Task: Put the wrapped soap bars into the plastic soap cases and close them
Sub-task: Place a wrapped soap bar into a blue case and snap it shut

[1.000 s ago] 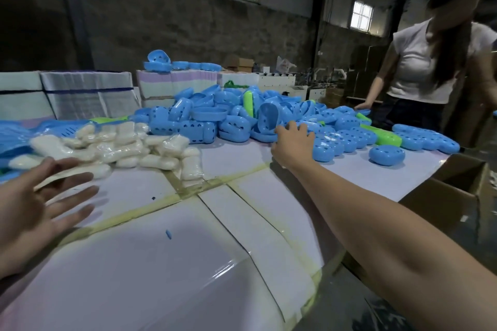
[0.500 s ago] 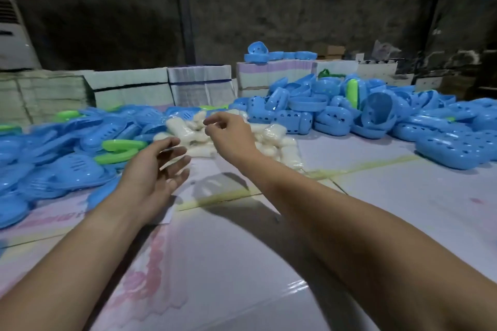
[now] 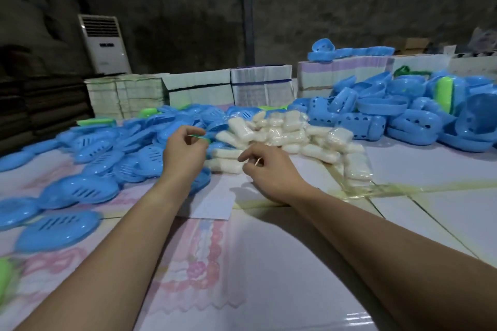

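A person's two bare forearms reach forward over a pale table (image 3: 269, 263) toward a heap of wrapped soap bars (image 3: 285, 134) at its middle. The bars are white, oblong and sealed in clear film, piled loosely against one another. To the left lies a spread of flat blue case halves (image 3: 88, 148) with slotted faces; to the right sits a taller pile of blue soap cases (image 3: 398, 113), some with round holes, and a green one among them.

The left hand (image 3: 184, 153) hovers at the left edge of the soap heap with fingers curled; something thin and greenish shows at its fingertips, but I cannot tell whether it is pinched or merely lies behind. The right hand (image 3: 265, 169) is just beside the nearest bars, fingers loosely curled; it seems to hold nothing, though a small pale sliver shows near the thumb and I cannot be sure.

The bars look light and firm, with slick film that may slide under the fingers, so a pinch across the short sides would likely hold best. The cases look like thin rigid plastic, light, best taken by the rim.

Both palms face away. Motion blur smears the left case halves, and the right pile is cut off at the frame edge. Stacks of bundled paper (image 3: 228, 86) stand behind
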